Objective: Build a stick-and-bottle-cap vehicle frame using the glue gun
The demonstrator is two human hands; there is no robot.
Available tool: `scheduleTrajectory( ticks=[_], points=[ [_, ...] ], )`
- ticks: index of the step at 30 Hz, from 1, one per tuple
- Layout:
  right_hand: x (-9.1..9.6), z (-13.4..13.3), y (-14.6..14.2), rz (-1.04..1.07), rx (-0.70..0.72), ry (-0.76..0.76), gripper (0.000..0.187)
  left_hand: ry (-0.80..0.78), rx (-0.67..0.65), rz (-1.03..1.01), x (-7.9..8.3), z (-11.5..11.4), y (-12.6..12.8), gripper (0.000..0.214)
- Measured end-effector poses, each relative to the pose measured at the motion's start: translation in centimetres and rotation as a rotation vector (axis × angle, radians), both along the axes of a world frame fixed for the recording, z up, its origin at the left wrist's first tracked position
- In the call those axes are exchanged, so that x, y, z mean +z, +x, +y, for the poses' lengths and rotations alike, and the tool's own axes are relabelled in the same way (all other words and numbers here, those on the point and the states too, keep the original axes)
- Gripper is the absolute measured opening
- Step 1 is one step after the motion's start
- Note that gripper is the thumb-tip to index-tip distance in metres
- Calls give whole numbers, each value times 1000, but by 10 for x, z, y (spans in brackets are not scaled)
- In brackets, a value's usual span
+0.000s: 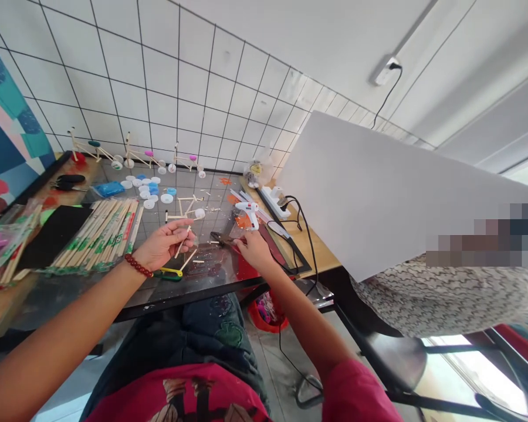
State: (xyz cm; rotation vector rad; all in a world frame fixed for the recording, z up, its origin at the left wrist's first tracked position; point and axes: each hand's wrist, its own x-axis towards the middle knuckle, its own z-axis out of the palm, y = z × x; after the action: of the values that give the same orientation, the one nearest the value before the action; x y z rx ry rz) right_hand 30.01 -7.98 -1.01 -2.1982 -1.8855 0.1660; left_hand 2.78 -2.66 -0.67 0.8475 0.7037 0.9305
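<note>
Pale wooden stick [182, 243], red beaded bracelet [138, 265], green-printed chopstick wrappers [97, 234], black-lined white tiles [158, 76]

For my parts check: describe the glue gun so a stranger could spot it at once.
At the far side of the glass-topped table, past the right hand, lies a hot glue gun. It is white and pistol-shaped, beside a white power strip, unlike the flat bottle caps.

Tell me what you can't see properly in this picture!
In the head view:
- The dark tool: the right hand covers part of it, so I can't tell which tool it is.
- The person at the right: the white board hides their upper body, and a blurred patch covers more.
- The print on the wrapped chopsticks: too small to read.
- The plastic bag: cut off by the left edge.
</note>
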Motion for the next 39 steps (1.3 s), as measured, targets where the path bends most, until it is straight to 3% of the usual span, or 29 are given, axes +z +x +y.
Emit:
scheduleTrajectory(
  ticks=[6, 10, 14, 20, 26, 34, 39],
  points=[
    [-7, -2, -4, -87, 33, 31, 25, 21, -26, -25, 1, -2, -2, 30],
    [-7, -4, -3, -187, 148, 21, 26, 47, 88, 7, 0, -1, -9, 40],
    [6, -5, -3, -171, 268, -9, 28, 43, 178, 62, 1, 0, -14, 44],
    [24, 26, -37, 232, 551, 183, 17, 67, 216, 124, 5, -2, -10, 46],
    [24, 49, -90, 618, 627, 208, 17, 150, 175, 203, -2, -4, -11, 42],
    [29, 49, -90, 642, 704, 198, 13, 223, 208, 289, -1, -9, -7, 41],
    [32, 60, -89, 695, 758, 82, 16, 245, 230, 328, 2, -10, -6, 44]
  ],
)
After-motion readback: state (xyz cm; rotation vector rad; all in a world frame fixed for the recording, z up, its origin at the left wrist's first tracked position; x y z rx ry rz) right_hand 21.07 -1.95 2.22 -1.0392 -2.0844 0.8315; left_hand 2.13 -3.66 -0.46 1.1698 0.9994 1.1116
